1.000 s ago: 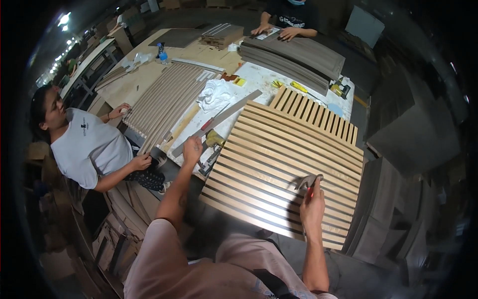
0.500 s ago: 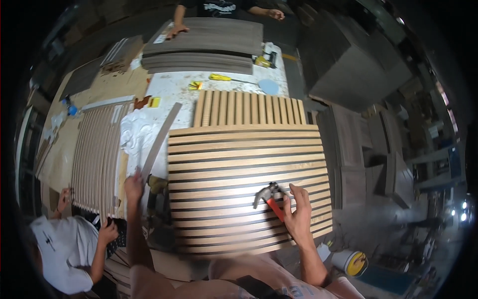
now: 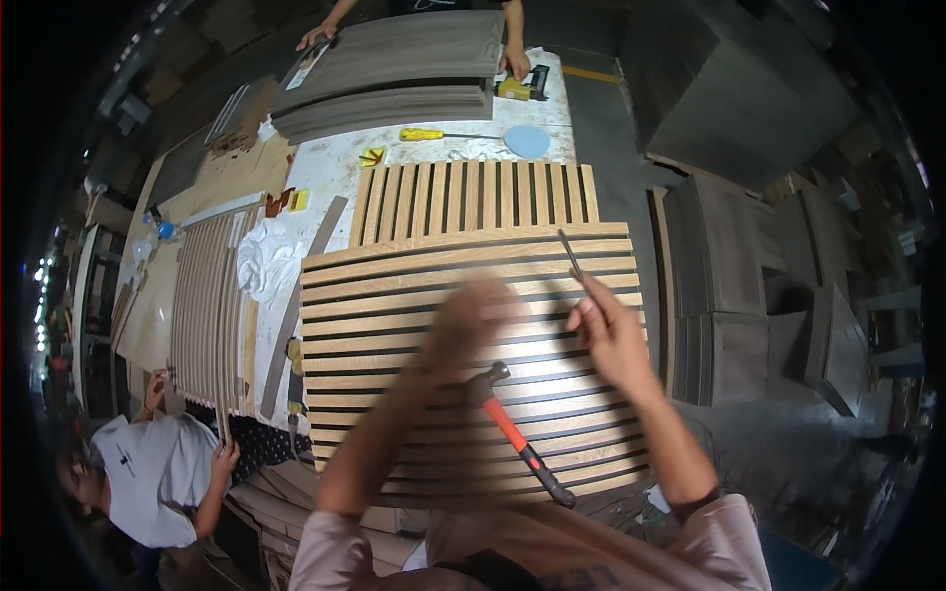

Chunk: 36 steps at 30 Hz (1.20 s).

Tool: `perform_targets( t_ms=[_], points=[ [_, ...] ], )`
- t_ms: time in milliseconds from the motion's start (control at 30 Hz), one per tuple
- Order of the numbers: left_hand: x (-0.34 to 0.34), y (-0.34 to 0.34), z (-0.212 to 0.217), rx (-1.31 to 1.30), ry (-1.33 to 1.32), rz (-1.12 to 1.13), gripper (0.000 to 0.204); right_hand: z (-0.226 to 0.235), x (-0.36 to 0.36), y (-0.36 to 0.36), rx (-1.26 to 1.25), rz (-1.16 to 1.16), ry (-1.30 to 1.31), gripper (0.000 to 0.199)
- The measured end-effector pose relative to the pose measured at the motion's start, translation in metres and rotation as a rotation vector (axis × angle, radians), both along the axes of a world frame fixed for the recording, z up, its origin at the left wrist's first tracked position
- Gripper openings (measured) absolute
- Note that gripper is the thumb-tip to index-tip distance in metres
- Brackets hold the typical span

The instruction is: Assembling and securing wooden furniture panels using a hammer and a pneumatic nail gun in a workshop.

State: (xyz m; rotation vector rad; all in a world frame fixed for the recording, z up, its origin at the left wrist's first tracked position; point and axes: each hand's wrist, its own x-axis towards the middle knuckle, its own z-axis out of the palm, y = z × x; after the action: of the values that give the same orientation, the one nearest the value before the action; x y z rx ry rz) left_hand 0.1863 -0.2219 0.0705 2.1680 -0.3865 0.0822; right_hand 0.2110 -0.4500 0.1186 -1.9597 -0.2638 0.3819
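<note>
A slatted wooden panel (image 3: 394, 258), pale strips with dark gaps, lies in front of me. My right hand (image 3: 613, 340) is closed over the panel's right side on a thin dark rod (image 3: 572, 254), whose tip points toward the far edge; its exact kind is unclear. My left hand (image 3: 478, 310) is above the panel's middle, smeared by motion, so its fingers cannot be made out. A claw hammer (image 3: 512, 433) with a red and black handle lies on the panel below my hands, its head partly by my left forearm. Another slatted panel (image 3: 473, 202) sits behind.
A grey strip (image 3: 305, 295) and white cloth (image 3: 268, 261) lie left. Beyond are a yellow-handled screwdriver (image 3: 424, 134), blue disc (image 3: 527, 141) and yellow-black tool (image 3: 517, 89). One person touches stacked grey boards (image 3: 394, 64); another (image 3: 163, 473) holds strips at left. Grey boards (image 3: 724, 256) stand right.
My left hand has swung from the panel's left side to over its middle. My right hand has moved up from beside the hammer and now holds the rod. The hammer has shifted left and down.
</note>
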Motion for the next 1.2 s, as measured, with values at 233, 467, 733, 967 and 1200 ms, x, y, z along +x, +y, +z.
perform_targets(
  t_ms=[233,467,733,967,1200],
  points=[
    [0.135,0.072,-0.031,0.086,0.472,0.147,0.029,0.001,0.092,-0.016,-0.544,0.461,-0.455,0.042],
    [0.155,0.051,-0.012,0.354,0.588,0.124,0.029,-0.015,0.13,0.001,-0.675,0.671,-0.575,0.057],
    [0.146,0.061,-0.019,0.427,0.493,0.039,0.034,-0.022,0.138,0.011,-0.807,0.72,-0.8,0.049],
    [0.14,0.059,-0.018,0.483,0.475,-0.038,0.034,-0.036,0.142,0.005,-0.875,0.728,-0.863,0.051],
    [0.137,0.062,-0.018,0.464,0.405,-0.093,0.034,-0.031,0.14,0.024,-0.879,0.761,-0.884,0.05]
  ],
)
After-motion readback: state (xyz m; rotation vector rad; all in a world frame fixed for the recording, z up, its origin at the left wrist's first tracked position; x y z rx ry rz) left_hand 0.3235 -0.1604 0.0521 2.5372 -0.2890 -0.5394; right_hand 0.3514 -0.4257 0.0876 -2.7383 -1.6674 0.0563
